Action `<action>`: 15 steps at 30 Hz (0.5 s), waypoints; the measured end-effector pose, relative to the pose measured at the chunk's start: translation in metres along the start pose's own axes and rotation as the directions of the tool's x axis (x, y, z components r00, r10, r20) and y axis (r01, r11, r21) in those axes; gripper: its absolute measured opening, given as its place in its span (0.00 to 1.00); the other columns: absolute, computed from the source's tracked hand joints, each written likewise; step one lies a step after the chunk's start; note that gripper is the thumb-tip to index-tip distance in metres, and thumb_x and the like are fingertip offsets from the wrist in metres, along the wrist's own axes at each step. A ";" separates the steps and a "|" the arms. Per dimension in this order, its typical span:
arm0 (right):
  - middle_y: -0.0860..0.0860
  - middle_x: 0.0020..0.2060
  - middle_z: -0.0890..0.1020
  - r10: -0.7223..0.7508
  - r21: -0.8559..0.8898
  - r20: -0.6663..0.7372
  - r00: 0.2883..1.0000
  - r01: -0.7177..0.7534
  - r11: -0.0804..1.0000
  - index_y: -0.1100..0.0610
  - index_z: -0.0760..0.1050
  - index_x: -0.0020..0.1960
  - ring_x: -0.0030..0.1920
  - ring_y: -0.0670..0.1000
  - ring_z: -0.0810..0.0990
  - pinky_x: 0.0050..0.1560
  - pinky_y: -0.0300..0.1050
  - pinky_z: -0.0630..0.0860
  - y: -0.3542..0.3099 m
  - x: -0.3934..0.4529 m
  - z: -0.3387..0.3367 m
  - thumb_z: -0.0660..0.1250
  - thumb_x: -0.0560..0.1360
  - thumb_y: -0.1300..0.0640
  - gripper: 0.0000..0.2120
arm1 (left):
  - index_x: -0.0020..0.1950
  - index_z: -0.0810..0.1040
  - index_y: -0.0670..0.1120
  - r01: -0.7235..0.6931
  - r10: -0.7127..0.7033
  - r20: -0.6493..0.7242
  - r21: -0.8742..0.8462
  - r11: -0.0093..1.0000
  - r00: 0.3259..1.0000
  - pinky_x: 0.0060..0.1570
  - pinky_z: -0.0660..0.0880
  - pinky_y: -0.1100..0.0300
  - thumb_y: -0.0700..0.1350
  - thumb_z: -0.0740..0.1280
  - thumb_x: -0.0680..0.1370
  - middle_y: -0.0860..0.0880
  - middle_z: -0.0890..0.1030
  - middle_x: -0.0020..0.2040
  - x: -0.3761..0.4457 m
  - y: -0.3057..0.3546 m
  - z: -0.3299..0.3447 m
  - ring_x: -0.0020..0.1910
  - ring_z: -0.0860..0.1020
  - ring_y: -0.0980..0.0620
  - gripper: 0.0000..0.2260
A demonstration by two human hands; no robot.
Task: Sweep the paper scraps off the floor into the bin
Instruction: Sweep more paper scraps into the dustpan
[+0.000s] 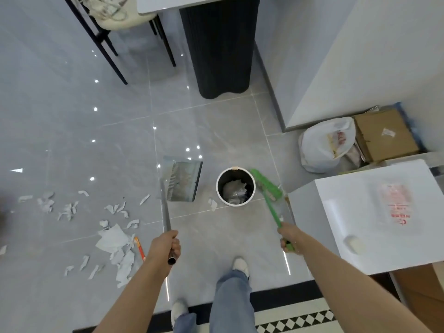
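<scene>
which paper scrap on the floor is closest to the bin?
The lone white scrap lying just left of the bin, between it and the dustpan. All the other scraps are scattered well off to the left, past the dustpan handle.

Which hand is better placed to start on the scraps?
Left. The left hand holds the dustpan nearest the scraps; the right hand has the broom beyond the bin.
</scene>
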State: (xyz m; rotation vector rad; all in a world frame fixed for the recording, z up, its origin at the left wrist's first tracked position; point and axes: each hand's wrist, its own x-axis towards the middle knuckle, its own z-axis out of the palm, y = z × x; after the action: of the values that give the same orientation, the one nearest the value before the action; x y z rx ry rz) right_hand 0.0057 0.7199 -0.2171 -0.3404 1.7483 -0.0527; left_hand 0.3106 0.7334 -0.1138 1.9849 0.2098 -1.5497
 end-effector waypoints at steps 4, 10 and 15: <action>0.53 0.26 0.65 0.076 0.146 0.049 0.996 -0.082 0.986 0.54 0.68 0.61 0.18 0.46 0.64 0.17 0.32 0.63 0.034 -0.037 0.006 0.53 0.81 0.61 0.11 | 0.39 0.66 0.44 0.026 -0.026 0.017 -0.019 0.999 1.000 0.14 0.60 0.75 0.35 0.57 0.81 0.54 0.64 0.15 0.000 -0.002 -0.007 0.11 0.63 0.61 0.11; 0.52 0.27 0.66 0.080 0.367 -0.021 0.997 -0.066 0.928 0.58 0.71 0.58 0.18 0.44 0.63 0.17 0.32 0.61 0.063 -0.084 -0.016 0.56 0.81 0.60 0.09 | 0.35 0.60 0.45 0.066 -0.060 0.086 -0.061 0.996 0.994 0.13 0.56 0.77 0.33 0.54 0.81 0.53 0.61 0.13 0.002 -0.012 -0.024 0.09 0.59 0.60 0.15; 0.52 0.27 0.66 0.102 0.431 -0.096 0.990 -0.051 0.901 0.58 0.72 0.57 0.17 0.45 0.63 0.16 0.32 0.62 0.089 -0.105 -0.025 0.56 0.81 0.60 0.08 | 0.35 0.60 0.45 0.096 -0.090 0.111 -0.055 0.994 0.990 0.13 0.56 0.77 0.33 0.53 0.81 0.53 0.61 0.13 0.001 -0.021 -0.041 0.09 0.59 0.59 0.16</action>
State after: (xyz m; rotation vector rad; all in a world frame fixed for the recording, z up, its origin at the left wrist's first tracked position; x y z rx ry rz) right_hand -0.0184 0.8281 -0.1320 0.0565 1.8070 -0.4014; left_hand 0.3351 0.7725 -0.1164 1.8616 0.3051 -1.6848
